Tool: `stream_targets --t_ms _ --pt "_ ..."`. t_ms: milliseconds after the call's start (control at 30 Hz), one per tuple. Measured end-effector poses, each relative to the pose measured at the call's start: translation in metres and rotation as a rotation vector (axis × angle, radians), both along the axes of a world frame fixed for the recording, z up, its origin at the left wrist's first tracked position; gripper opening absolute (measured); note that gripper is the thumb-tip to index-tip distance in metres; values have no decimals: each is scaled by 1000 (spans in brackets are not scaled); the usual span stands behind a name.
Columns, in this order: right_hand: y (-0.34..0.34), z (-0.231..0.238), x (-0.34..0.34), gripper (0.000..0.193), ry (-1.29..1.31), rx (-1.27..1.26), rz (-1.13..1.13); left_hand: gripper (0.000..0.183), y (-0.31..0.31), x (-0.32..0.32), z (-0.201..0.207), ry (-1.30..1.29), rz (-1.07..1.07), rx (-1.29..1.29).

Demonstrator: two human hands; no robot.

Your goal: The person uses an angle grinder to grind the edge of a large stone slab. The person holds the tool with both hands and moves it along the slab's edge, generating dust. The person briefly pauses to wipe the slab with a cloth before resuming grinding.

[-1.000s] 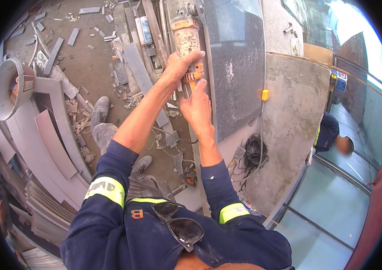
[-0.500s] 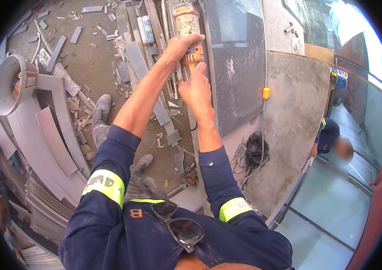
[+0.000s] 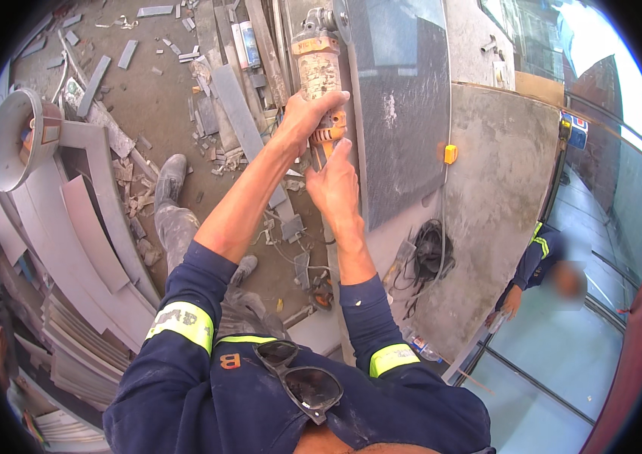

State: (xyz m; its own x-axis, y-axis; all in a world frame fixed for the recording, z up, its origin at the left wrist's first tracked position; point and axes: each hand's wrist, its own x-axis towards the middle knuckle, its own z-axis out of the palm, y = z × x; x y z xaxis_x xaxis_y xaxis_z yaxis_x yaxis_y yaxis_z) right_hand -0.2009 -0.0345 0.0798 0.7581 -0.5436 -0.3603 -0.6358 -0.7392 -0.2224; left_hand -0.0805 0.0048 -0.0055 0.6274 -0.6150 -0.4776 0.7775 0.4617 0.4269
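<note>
A dusty angle grinder (image 3: pixel 319 72) with an orange rear end points away from me, its disc at the edge of a tall grey stone slab (image 3: pixel 400 113). My left hand (image 3: pixel 307 117) is wrapped around the grinder's body. My right hand (image 3: pixel 334 181) sits just behind it at the orange tail, fingers up against the handle and the cord end. Both arms wear dark blue sleeves with yellow reflective bands. Sunglasses (image 3: pixel 302 374) hang at my collar.
Stone offcuts and strips (image 3: pixel 234 106) litter the dusty floor. Curved grey slabs (image 3: pixel 86 227) and a round bucket-like form (image 3: pixel 14 140) lie at left. A coiled black cable (image 3: pixel 430 253) rests on a concrete slab (image 3: pixel 502 197). Another person in blue (image 3: pixel 540 261) crouches at right.
Both hands and the grinder have moved farther away from me along the slab's edge, arms stretching out more.
</note>
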Motion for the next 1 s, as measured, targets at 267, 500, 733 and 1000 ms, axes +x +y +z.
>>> stream_targets --t_ms 267,500,733,1000 --pt "-10 -10 52 63 -23 -11 41 45 -8 55 -8 -9 -21 -24" --pt "-8 -7 73 57 -54 10 55 41 -7 84 -5 2 -57 -30" --pt "9 0 7 58 -38 10 23 42 7 9 -1 2 -47 -5" --pt "-1 -3 25 61 -40 5 22 41 0 29 -3 23 -50 -41"
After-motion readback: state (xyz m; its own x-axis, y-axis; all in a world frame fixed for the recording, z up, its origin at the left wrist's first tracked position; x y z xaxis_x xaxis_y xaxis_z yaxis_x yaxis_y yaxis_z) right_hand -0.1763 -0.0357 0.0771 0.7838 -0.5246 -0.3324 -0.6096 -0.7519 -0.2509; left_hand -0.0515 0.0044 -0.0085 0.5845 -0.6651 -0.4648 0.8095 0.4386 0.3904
